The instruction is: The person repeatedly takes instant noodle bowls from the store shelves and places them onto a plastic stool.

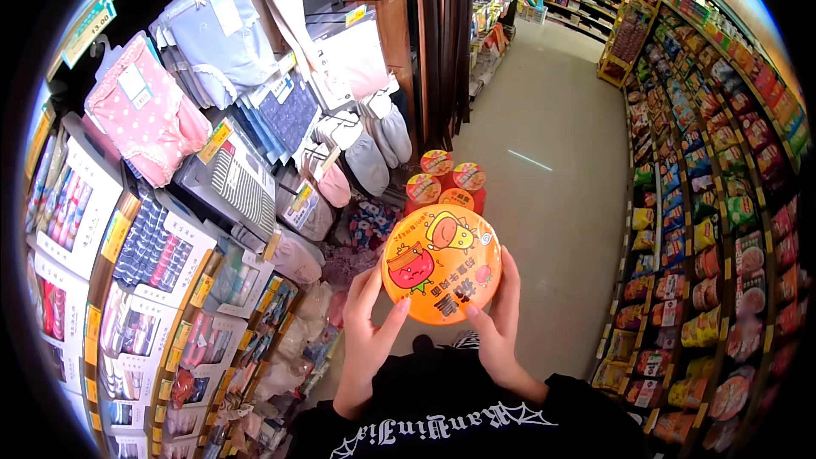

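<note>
Between my two hands is a round instant noodle tub with an orange lid (468,261), held in front of my body. Cartoon figures and upside-down writing cover the lid. My left hand (373,315) grips its left side, the thumb pressed near the rim. My right hand (500,312) holds the right side, thumb at the lower edge. Just beyond the tub stands a cluster of several red noodle cups (437,175) with printed lids; the held tub hides part of them, and what they rest on cannot be made out.
Packaged underwear (220,38), socks (366,159) and boxed towels (156,248) fill the shelving on my left. Snack bags (692,166) line the right-hand shelves. A tiled aisle floor (548,127) runs ahead towards a yellow display rack (628,38). Dark belts (440,44) hang beside a wooden panel (373,6).
</note>
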A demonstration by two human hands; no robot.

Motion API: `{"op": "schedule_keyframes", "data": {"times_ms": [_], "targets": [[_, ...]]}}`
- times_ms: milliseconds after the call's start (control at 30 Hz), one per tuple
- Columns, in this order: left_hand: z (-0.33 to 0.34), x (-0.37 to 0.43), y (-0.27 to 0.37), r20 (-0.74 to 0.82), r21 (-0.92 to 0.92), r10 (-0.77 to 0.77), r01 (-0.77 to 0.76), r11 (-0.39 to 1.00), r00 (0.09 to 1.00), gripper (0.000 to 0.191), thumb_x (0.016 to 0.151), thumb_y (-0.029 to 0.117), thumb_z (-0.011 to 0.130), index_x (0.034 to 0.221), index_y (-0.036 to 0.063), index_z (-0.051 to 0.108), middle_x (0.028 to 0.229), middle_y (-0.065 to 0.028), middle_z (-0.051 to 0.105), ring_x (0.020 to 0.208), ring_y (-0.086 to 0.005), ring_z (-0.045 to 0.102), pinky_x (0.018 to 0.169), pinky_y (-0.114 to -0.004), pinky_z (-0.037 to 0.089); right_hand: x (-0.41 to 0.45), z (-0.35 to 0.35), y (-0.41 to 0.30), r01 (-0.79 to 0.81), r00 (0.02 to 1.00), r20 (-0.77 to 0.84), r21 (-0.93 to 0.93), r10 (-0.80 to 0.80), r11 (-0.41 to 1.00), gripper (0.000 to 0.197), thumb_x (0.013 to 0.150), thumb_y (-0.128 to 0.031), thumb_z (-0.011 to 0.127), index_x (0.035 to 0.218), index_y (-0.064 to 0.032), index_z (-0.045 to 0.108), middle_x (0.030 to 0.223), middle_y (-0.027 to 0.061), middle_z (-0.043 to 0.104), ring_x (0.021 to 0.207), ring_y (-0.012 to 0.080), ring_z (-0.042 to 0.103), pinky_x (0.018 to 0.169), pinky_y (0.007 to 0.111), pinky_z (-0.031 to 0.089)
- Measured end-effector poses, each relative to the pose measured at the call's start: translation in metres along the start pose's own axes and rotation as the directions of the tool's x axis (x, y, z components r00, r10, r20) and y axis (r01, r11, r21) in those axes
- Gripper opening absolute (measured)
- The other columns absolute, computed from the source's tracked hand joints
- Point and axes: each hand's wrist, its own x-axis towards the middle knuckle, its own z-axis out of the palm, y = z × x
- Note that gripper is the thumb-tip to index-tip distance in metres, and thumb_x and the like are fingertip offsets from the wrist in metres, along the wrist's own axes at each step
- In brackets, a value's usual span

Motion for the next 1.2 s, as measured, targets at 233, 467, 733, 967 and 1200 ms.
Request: {"op": "schedule_keyframes", "data": {"times_ms": [233, 467, 733, 967, 1200], "targets": [[-0.007, 0.041, -0.035, -0.061, 0.081, -0.094, 0.099, 0.992, 0.994, 0.052, 0.078, 0.004, 0.064, 0.127, -0.0035, 0.048, 0.113, -0.0143, 0.054, 0.103, -0.0215, 0.055, 0.089, -0.031, 0.042, 0.057, 0.017, 0.037, -0.121, 0.991, 0.064, 0.069, 0.117, 0.99, 0.075, 0.08, -0.006, 0.058, 0.141, 0.0021, 0.014, 0.138, 0.0155, 0.03, 0.128, 0.0226, 0.031, 0.106, 0.034, 0.026], [0.016, 0.106, -0.082, -0.121, 0.093, -0.203, 0.215, 0.972, 0.972, 0.052, 0.079, 0.004, 0.065, 0.127, -0.0029, 0.047, 0.113, -0.0138, 0.054, 0.102, -0.0201, 0.055, 0.09, -0.03, 0.043, 0.142, 0.008, 0.086, -0.244, 0.962, 0.14, 0.046, 0.235, 0.969, 0.073, 0.081, -0.002, 0.057, 0.141, 0.0014, 0.015, 0.139, 0.0159, 0.029, 0.13, 0.0229, 0.029, 0.106, 0.035, 0.026], [0.062, 0.181, -0.232, -0.021, -0.35, -0.573, 0.531, 0.772, 0.819, 0.051, 0.083, 0.0, 0.059, 0.132, -0.0008, 0.044, 0.117, -0.0084, 0.057, 0.103, -0.013, 0.054, 0.088, -0.027, 0.043, 0.25, -0.034, 0.22, -0.602, 0.793, 0.155, 0.058, 0.589, 0.796, 0.063, 0.082, -0.004, 0.057, 0.137, 0.0019, 0.028, 0.133, 0.0152, 0.04, 0.123, 0.0213, 0.04, 0.102, 0.033, 0.032], [0.092, 0.238, -0.346, 0.243, -0.224, -0.903, 0.926, 0.304, 0.355, 0.05, 0.085, 0.023, 0.059, 0.133, 0.0183, 0.046, 0.111, 0.0024, 0.06, 0.093, -0.0081, 0.057, 0.078, -0.022, 0.044, 0.316, -0.075, 0.348, -0.847, 0.517, 0.155, -0.05, 0.842, 0.53, 0.056, 0.084, -0.014, 0.054, 0.135, -0.0002, 0.034, 0.128, 0.01, 0.047, 0.118, 0.0177, 0.044, 0.099, 0.031, 0.033], [0.124, 0.299, -0.406, 0.261, -0.355, -0.916, 0.913, 0.202, 0.304, 0.045, 0.087, 0.021, 0.052, 0.131, 0.0166, 0.046, 0.113, -0.0002, 0.059, 0.095, -0.0138, 0.059, 0.079, -0.024, 0.045, 0.353, -0.087, 0.423, -0.881, 0.447, 0.069, -0.142, 0.892, 0.452, 0.066, 0.085, -0.023, 0.057, 0.14, -0.0028, 0.028, 0.14, 0.0078, 0.04, 0.119, 0.0168, 0.044, 0.091, 0.029, 0.037]]}}
